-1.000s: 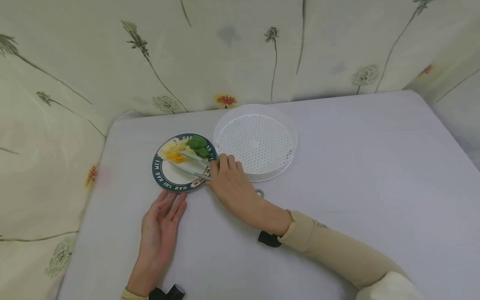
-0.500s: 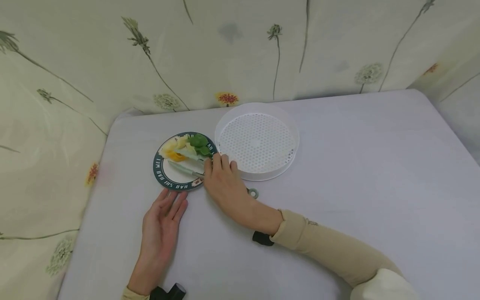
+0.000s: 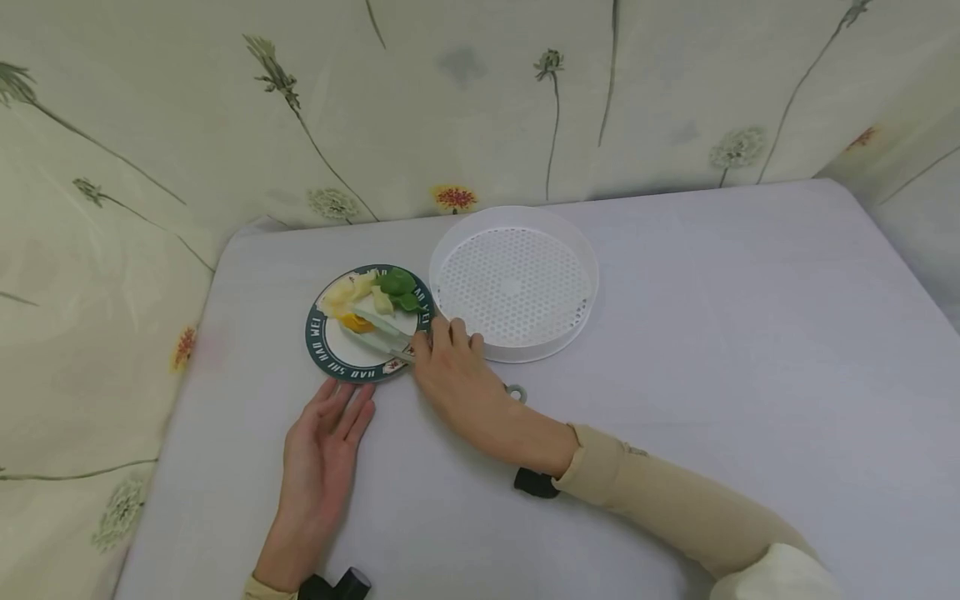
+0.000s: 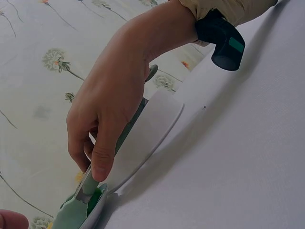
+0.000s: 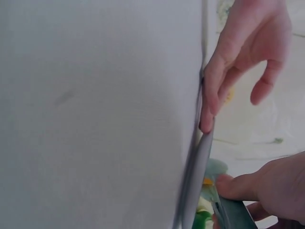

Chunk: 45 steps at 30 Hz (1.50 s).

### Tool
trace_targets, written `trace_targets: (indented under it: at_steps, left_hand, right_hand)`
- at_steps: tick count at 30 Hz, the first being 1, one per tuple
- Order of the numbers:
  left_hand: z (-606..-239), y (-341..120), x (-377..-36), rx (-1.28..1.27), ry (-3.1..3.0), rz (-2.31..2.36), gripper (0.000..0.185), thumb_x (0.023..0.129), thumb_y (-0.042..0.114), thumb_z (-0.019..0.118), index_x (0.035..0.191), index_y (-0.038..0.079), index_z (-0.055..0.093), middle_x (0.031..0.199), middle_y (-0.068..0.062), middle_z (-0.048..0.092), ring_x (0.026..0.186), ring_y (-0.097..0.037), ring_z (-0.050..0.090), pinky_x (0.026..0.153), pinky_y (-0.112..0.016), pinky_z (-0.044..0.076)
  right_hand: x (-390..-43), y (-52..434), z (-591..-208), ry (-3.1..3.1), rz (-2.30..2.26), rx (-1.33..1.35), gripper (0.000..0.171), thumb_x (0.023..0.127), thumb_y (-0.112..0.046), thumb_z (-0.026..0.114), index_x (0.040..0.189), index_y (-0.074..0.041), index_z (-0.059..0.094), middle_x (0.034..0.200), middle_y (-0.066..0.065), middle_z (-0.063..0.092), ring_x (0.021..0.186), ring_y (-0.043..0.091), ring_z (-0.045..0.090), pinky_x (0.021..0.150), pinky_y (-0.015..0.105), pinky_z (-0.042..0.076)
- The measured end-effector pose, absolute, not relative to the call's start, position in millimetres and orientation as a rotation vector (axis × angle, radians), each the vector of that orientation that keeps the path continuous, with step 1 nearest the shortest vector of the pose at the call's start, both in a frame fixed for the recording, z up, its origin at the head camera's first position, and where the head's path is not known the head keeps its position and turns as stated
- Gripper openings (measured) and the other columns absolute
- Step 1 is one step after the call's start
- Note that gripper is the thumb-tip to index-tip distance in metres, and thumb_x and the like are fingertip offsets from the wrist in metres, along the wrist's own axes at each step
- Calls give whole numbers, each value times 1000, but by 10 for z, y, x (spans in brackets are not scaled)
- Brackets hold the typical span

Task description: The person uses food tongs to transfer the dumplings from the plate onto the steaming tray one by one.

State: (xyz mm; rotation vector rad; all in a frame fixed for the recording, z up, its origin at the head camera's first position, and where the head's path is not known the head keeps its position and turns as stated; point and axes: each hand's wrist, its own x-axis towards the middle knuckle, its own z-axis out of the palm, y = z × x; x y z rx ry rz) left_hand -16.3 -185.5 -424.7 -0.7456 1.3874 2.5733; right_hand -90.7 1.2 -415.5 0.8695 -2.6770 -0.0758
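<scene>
A plate point(image 3: 318, 348) with a dark green lettered rim bears pale yellow pieces point(image 3: 341, 293), an orange-yellow piece point(image 3: 356, 322) and a dark green leafy piece point(image 3: 397, 281). The right hand point(image 3: 472, 404) grips pale green tongs point(image 4: 71, 214) from above, thumb against one arm in the left wrist view. Over the plate, the tongs' tips lie about the orange-yellow piece; whether they pinch it I cannot tell. With straight fingers, palm turned up, the left hand point(image 3: 322, 454) touches the plate's near edge. In the right wrist view its fingertips point(image 5: 206, 125) meet the plate's rim.
Right of the plate, very near it, stands a white round perforated tray point(image 3: 540, 354) with a raised wall. White cloth point(image 3: 675, 333) covers the table, and a flower-patterned curtain point(image 3: 645, 100) hangs behind it. A ring point(image 3: 516, 392) shows at the tongs' rear end.
The tongs' arms have drawn closer together about the orange-yellow piece. After shifting slightly left, the right hand has come back a little to the right. The left hand stays at the plate's edge.
</scene>
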Motion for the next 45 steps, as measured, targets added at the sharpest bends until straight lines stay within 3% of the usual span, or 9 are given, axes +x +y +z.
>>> trace_targets:
  at_steps: [8, 15, 27, 37, 45]
  left_hand:
    - [-4253, -1867, -162, -750, 1395, 2569, 63, 116, 23, 30, 174, 17, 8, 180, -8, 22, 160, -20, 40, 135, -29, 36]
    - [-4258, -1870, -159, -737, 1402, 2564, 64, 115, 23, 31, 174, 17, 8, 180, -8, 21, 161, -21, 39, 136, -30, 36]
    - [-4248, -1861, -154, -721, 1404, 2564, 64, 116, 24, 32, 174, 17, 7, 179, -8, 21, 160, -21, 40, 134, -28, 38]
    - [-4257, -1868, -174, -724, 1364, 2589, 64, 116, 21, 33, 174, 18, 7, 179, -7, 21, 160, -20, 40, 134, -28, 38]
    - [-4254, -1855, -174, -752, 1355, 2595, 64, 116, 20, 33, 174, 18, 8, 179, -7, 21, 160, -20, 40, 133, -27, 39]
  right_hand:
    - [-830, 154, -4020, -2755, -2, 900, 19, 109, -16, 62, 118, 0, 64, 103, 13, 57, 86, 24, 45, 63, 28, 23]
    - [-774, 347, -3826, -2856, 121, 880, 37, 108, -31, 65, 125, 1, 60, 105, 15, 52, 91, 26, 43, 67, 30, 30]
    - [-818, 810, -3617, -2813, 181, 733, 44, 102, -26, 74, 126, 7, 60, 110, 23, 57, 93, 35, 52, 63, 35, 44]
    - [-900, 1114, -3687, -2807, 206, 653, 35, 101, -20, 75, 109, 8, 56, 98, 24, 54, 80, 33, 45, 58, 30, 27]
    - [-910, 1173, -3803, -2776, 106, 665, 35, 100, -22, 77, 100, 7, 57, 89, 22, 53, 73, 30, 43, 56, 27, 23]
